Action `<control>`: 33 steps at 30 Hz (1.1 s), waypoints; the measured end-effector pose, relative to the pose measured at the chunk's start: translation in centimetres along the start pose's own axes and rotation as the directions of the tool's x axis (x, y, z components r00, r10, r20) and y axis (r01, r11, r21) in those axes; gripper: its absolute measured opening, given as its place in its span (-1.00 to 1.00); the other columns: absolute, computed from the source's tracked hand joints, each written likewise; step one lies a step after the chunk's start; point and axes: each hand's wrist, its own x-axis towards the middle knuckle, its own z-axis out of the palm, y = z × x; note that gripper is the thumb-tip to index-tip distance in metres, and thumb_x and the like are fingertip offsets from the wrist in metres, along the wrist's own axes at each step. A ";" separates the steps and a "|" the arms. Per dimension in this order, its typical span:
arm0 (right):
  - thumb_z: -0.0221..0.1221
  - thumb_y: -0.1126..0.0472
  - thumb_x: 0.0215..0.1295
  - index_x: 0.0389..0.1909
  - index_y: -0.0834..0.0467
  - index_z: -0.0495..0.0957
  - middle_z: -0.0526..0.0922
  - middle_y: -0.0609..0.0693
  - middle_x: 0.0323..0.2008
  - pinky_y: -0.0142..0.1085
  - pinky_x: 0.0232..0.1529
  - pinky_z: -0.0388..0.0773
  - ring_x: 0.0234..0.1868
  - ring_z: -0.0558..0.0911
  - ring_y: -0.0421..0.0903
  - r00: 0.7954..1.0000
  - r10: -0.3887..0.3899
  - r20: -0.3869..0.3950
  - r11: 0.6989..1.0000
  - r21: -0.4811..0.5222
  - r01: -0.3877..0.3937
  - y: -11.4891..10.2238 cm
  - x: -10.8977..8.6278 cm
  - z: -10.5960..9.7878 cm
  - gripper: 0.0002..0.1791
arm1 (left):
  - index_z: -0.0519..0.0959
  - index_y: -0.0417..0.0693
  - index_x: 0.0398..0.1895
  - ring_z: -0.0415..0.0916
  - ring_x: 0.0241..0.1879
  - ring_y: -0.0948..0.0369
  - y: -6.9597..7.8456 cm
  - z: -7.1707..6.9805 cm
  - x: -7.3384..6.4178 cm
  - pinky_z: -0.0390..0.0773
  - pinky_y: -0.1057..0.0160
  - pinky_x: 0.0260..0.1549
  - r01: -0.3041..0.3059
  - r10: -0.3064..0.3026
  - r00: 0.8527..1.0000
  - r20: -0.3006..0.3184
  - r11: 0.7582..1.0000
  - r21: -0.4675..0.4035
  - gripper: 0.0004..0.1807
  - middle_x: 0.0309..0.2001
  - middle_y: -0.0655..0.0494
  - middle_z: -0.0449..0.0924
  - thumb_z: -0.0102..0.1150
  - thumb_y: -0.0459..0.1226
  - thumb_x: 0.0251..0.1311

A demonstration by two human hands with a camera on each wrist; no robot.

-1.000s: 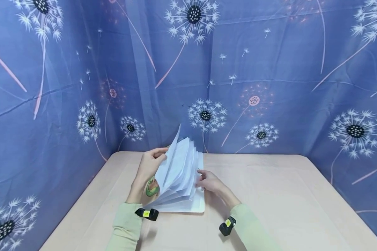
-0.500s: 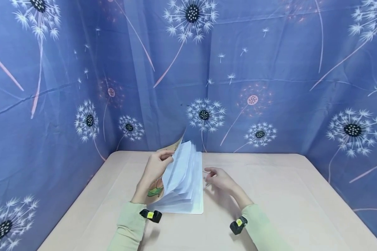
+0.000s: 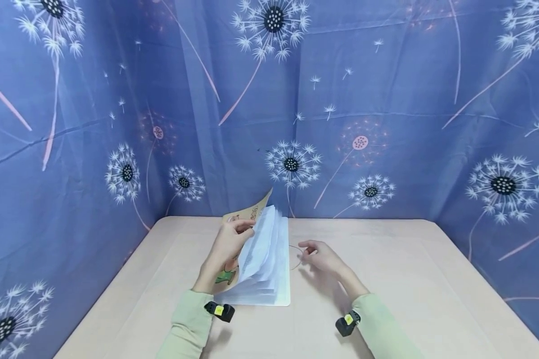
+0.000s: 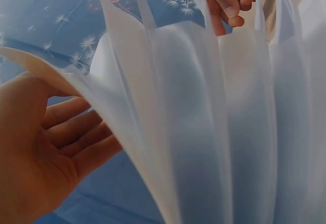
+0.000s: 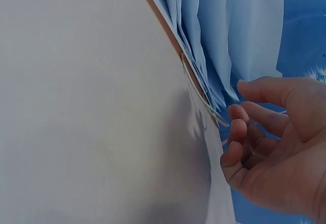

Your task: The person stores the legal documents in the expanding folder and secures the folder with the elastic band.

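A notebook [image 3: 257, 269] with a tan illustrated cover and white pages stands partly fanned out mid-table. My left hand [image 3: 230, 242] holds the raised front cover [image 3: 247, 212] near its free edge; the left wrist view shows the left hand [image 4: 56, 147] around that cover's edge, its thumb partly hidden. From the notebook's right edge a thin pale elastic loop [image 5: 197, 89] bulges out. My right hand [image 3: 323, 259] is beside it, fingertips close to the loop. In the right wrist view the right hand [image 5: 285, 142] has thumb and index finger apart, the other fingers loosely bent.
The notebook lies on a pale pinkish tabletop [image 3: 386, 279]. A blue cloth [image 3: 269, 109] with dandelion prints hangs behind the table and along both sides. Each wrist wears a small black camera, such as the left wrist camera [image 3: 221, 311].
My right hand has moved right, away from the notebook, and the elastic loop now shows rounded beside it. My left hand has shifted right with the front cover, showing more of its tan outside.
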 end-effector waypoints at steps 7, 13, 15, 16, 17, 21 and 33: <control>0.15 0.40 0.27 0.22 0.47 0.43 0.57 0.15 -0.31 -0.10 -0.27 0.65 -0.32 0.60 0.07 1.000 -0.010 -0.004 1.000 0.006 0.010 0.5 -0.1 -0.4 -0.51 | 0.61 -0.25 0.14 0.64 0.03 0.05 -0.1 1.5 0.0 0.60 0.07 0.02 0.001 0.000 0.999 0.052 0.999 -0.033 -0.63 0.07 -0.17 0.67 0.14 -0.31 0.31; 0.17 0.41 0.22 0.22 0.46 0.42 0.57 0.15 -0.32 -0.12 -0.31 0.64 -0.39 0.60 0.03 1.000 0.002 -0.008 0.999 0.039 -0.002 1.0 -0.2 -0.7 -0.49 | 0.63 -0.19 0.12 0.62 0.03 0.09 -0.6 2.5 0.1 0.60 0.11 -0.02 0.080 -0.074 0.994 0.077 0.994 -0.077 -0.64 0.07 -0.13 0.67 0.16 -0.29 0.30; 0.16 0.42 0.21 0.22 0.47 0.42 0.57 0.15 -0.32 -0.13 -0.31 0.64 -0.39 0.59 0.01 1.000 0.003 -0.006 0.999 0.045 -0.003 1.2 -0.2 -0.8 -0.48 | 0.65 -0.16 0.10 0.62 0.02 0.10 -0.8 2.8 0.1 0.60 0.12 -0.03 0.092 -0.086 0.993 0.085 0.993 -0.074 -0.65 0.08 -0.12 0.67 0.17 -0.27 0.28; 0.16 0.42 0.21 0.22 0.47 0.42 0.56 0.15 -0.32 -0.13 -0.31 0.64 -0.39 0.59 0.00 1.000 0.003 -0.006 0.999 0.046 -0.003 1.2 -0.2 -0.8 -0.48 | 0.65 -0.17 0.10 0.62 0.02 0.10 -1.0 2.9 0.1 0.60 0.12 -0.02 0.100 -0.092 0.991 0.095 0.992 -0.079 -0.65 0.08 -0.12 0.66 0.18 -0.27 0.28; 0.16 0.42 0.21 0.22 0.47 0.42 0.56 0.15 -0.32 -0.13 -0.31 0.64 -0.39 0.58 -0.01 1.000 0.003 -0.006 0.999 0.049 -0.003 1.2 -0.2 -0.8 -0.48 | 0.64 -0.18 0.10 0.61 0.02 0.10 -1.1 3.0 0.0 0.60 0.12 -0.03 0.099 -0.090 0.990 0.105 0.992 -0.077 -0.65 0.08 -0.14 0.66 0.18 -0.27 0.28; 0.17 0.41 0.21 0.21 0.46 0.42 0.55 0.13 -0.32 -0.12 -0.30 0.64 -0.38 0.59 0.00 1.000 0.018 -0.010 0.999 0.051 -0.017 1.2 -0.2 -0.9 -0.48 | 0.63 -0.22 0.11 0.61 0.00 0.12 -1.6 3.6 -0.1 0.60 0.17 -0.06 0.098 -0.089 0.985 0.145 0.994 -0.056 -0.64 0.08 -0.15 0.66 0.17 -0.26 0.29; 0.17 0.38 0.25 0.20 0.42 0.45 0.55 0.15 -0.29 -0.16 -0.27 0.63 -0.38 0.58 -0.04 0.997 0.073 -0.031 0.996 0.050 -0.072 1.4 -0.1 -0.7 -0.51 | 0.68 -0.17 0.04 0.58 -0.04 0.15 -2.2 5.0 -0.3 0.58 0.16 -0.08 0.070 -0.091 0.973 0.211 0.992 0.106 -0.67 0.00 0.03 0.68 0.21 -0.21 0.29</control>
